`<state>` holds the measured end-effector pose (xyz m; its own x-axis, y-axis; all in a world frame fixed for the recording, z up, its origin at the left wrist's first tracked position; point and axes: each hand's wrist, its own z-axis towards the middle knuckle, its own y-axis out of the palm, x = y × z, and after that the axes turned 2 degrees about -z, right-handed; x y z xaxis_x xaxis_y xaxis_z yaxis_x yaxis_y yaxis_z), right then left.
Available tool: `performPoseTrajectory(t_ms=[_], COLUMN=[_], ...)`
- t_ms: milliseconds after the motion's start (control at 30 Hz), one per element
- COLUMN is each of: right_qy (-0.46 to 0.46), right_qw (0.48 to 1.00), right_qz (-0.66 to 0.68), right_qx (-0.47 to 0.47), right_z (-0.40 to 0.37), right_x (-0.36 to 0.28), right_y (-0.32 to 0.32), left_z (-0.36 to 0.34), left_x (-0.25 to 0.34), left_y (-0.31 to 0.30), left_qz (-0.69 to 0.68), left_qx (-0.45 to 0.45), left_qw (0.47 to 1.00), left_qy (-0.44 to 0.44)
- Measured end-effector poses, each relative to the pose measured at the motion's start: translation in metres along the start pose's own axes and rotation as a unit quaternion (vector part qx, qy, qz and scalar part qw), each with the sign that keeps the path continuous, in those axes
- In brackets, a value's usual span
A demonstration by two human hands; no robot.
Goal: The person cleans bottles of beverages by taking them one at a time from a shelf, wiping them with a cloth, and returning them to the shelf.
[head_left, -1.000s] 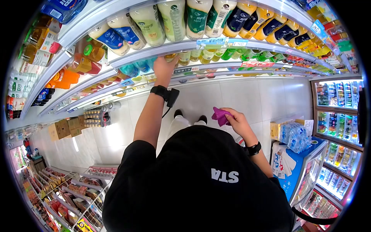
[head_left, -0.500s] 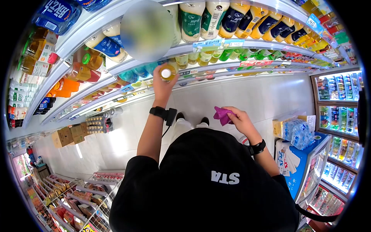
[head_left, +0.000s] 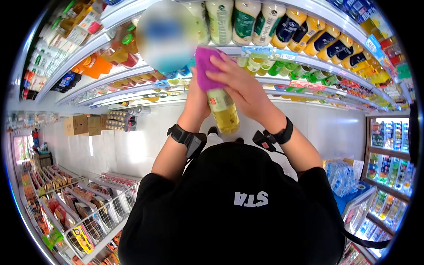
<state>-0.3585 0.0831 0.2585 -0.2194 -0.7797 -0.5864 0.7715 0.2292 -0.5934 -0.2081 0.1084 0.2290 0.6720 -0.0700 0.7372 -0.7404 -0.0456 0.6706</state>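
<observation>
A bottle of pale yellow drink (head_left: 224, 115) is tilted between my hands, its lower end towards my body. My left hand (head_left: 198, 99) is closed around its left side, with the fingers partly hidden behind it. Over the bottle's upper part lies a purple cloth (head_left: 207, 68), which covers the cap end. My right hand (head_left: 245, 88) presses this cloth against the bottle from the right, fingers bent over it. Just beyond both hands run the shelf edges with rows of bottled drinks (head_left: 245, 22).
Drink shelves curve across the front. Cardboard boxes (head_left: 76, 125) and a pack of bottles (head_left: 120, 120) stand on the floor (head_left: 154, 132) at left. A wire rack of snacks (head_left: 101, 207) is behind left. At right are wrapped water bottles (head_left: 341, 177) and glass-door fridges (head_left: 391, 145).
My right hand has brought the purple cloth up from the right onto the bottle. The bottle in my left hand has swung from cap-towards-me to lying tilted, nearer my body. The view has shifted slightly.
</observation>
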Motion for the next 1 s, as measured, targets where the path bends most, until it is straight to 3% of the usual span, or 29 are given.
performPoseTrajectory(t_ms=[167, 233, 267, 300, 333, 367, 400, 433, 467, 500, 567, 633, 700, 800, 833, 867, 900, 967, 1000], right_qy=[-0.063, 0.038, 0.035, 0.203, 0.363, 0.362, 0.396, 0.41, 0.437, 0.417, 0.436, 0.439, 0.443, 0.337, 0.336, 0.23, 0.11, 0.093, -0.022], right_qw=[0.99, 0.977, 0.977, 0.944, 0.87, 0.871, 0.788, 0.674, 0.632, 0.598, 0.575, 0.604, 0.63, 0.796, 0.796, 0.915, 0.984, 0.984, 0.995], right_qz=[0.061, 0.071, 0.072, 0.188, 0.295, 0.294, 0.463, 0.614, 0.639, 0.681, 0.691, 0.665, 0.636, 0.491, 0.492, 0.324, 0.138, 0.153, 0.092], right_qx=[-0.114, -0.197, -0.198, -0.182, -0.156, -0.153, -0.093, -0.029, -0.036, -0.061, -0.026, 0.003, 0.031, 0.111, 0.11, 0.071, 0.029, 0.004, -0.018], right_z=[-0.061, -0.087, -0.091, -0.095, -0.099, -0.098, -0.093, -0.084, -0.077, -0.076, -0.07, -0.073, -0.077, -0.085, -0.089, -0.092, -0.091, -0.087, -0.083], right_x=[-0.003, 0.005, 0.007, 0.008, 0.008, 0.01, 0.011, 0.005, -0.007, -0.01, -0.023, -0.025, -0.025, -0.023, -0.022, -0.021, -0.024, -0.032, -0.033], right_y=[-0.006, -0.013, -0.014, -0.014, -0.016, -0.015, -0.01, -0.006, -0.008, -0.001, 0.006, 0.004, 0.002, 0.005, 0.001, -0.006, -0.015, -0.029, -0.032], left_z=[0.004, -0.006, -0.01, -0.012, -0.015, -0.017, -0.015, -0.016, -0.017, -0.016, -0.012, -0.011, -0.015, -0.03, -0.033, -0.034, -0.036, -0.043, -0.048], left_x=[0.046, 0.064, 0.068, 0.069, 0.068, 0.066, 0.058, 0.049, 0.039, 0.029, 0.012, 0.007, 0.001, -0.003, -0.002, -0.004, -0.003, -0.003, -0.009], left_y=[-0.025, -0.03, -0.027, -0.025, -0.022, -0.018, -0.02, -0.017, -0.012, -0.007, 0.005, 0.016, 0.024, 0.038, 0.043, 0.032, 0.037, 0.047, 0.042], left_qz=[-0.019, -0.034, -0.058, -0.057, -0.054, -0.051, -0.121, -0.119, -0.088, -0.056, 0.032, 0.149, 0.121, 0.035, -0.022, -0.007, -0.007, -0.053, -0.051], left_qx=[0.155, 0.066, 0.081, 0.08, 0.069, 0.056, -0.027, -0.031, -0.018, -0.004, 0.039, 0.064, 0.092, 0.128, 0.131, 0.12, 0.119, 0.137, 0.079], left_qw=[0.984, 0.991, 0.986, 0.986, 0.988, 0.989, 0.985, 0.986, 0.992, 0.997, 0.993, 0.962, 0.967, 0.977, 0.981, 0.986, 0.985, 0.986, 0.995], left_qy=[0.085, 0.115, 0.131, 0.132, 0.131, 0.129, 0.117, 0.114, 0.084, 0.055, 0.108, 0.218, 0.206, 0.168, 0.143, 0.117, 0.121, 0.082, 0.04])
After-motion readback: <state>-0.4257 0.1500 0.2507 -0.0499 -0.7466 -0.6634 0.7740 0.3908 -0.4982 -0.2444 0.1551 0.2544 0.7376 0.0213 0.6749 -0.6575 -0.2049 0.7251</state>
